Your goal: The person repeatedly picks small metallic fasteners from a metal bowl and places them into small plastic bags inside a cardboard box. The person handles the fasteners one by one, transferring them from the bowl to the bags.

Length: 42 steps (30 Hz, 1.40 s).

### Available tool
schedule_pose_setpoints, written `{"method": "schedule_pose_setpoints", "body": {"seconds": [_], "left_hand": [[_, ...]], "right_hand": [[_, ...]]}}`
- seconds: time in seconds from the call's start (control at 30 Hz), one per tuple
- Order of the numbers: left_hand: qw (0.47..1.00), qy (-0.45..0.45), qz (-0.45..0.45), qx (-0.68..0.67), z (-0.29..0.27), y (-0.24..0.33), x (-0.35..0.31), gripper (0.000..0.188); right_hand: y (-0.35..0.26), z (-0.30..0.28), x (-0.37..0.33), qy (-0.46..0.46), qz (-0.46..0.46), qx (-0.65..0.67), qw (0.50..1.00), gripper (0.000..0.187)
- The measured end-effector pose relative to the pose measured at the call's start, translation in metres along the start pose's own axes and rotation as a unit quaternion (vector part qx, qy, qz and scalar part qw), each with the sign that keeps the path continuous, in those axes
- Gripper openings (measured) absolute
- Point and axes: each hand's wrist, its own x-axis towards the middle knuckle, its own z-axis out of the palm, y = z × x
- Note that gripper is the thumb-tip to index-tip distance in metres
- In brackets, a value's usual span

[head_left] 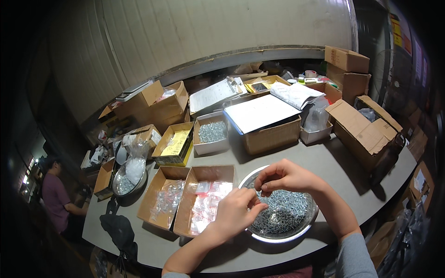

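Observation:
Above the left rim of a round metal bowl my two hands are close together, fingertips nearly meeting. The bowl holds a heap of small silver screws. My left hand is closed, thumb and fingers pinched. My right hand is also closed, its fingertips curled down and pressed together. Whatever lies between the fingertips is too small to make out. Left of the bowl, beside my left hand, a cardboard box contains small clear bags with red edges. Against it stands another box of clear bags with small parts.
Behind are a white box of screws, a yellow-and-black box and a carton with papers on top. An open carton stands right. At left are a metal bowl, a black cloth bundle and a person.

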Motion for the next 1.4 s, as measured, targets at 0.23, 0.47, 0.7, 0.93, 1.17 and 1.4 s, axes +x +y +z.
{"method": "schedule_pose_setpoints", "body": {"seconds": [0.23, 0.47, 0.7, 0.93, 1.17, 1.4], "left_hand": [[1.0, 0.002, 0.006, -0.017, 0.001, -0.003, 0.001, 0.022], [0.999, -0.039, -0.025, -0.028, 0.0, -0.004, 0.002, 0.026], [0.998, -0.037, -0.008, -0.054, 0.0, -0.013, 0.003, 0.029], [0.977, -0.051, -0.105, -0.181, -0.021, -0.001, 0.012, 0.026], [0.928, -0.058, -0.169, -0.326, -0.018, -0.015, 0.012, 0.021], [0.943, -0.051, -0.136, -0.299, -0.02, -0.021, 0.008, 0.013]], "right_hand": [[-0.009, 0.015, -0.015, 0.048, -0.1, -0.233, 0.966, 0.022], [-0.018, 0.029, -0.02, 0.069, -0.163, -0.334, 0.926, 0.024], [-0.025, 0.027, -0.02, 0.058, -0.168, -0.34, 0.923, 0.023], [-0.02, 0.02, -0.018, 0.033, -0.178, -0.388, 0.904, 0.021], [-0.022, 0.024, -0.017, 0.075, -0.06, -0.257, 0.962, 0.027], [-0.022, 0.029, -0.011, 0.04, -0.081, -0.189, 0.978, 0.029]]}}
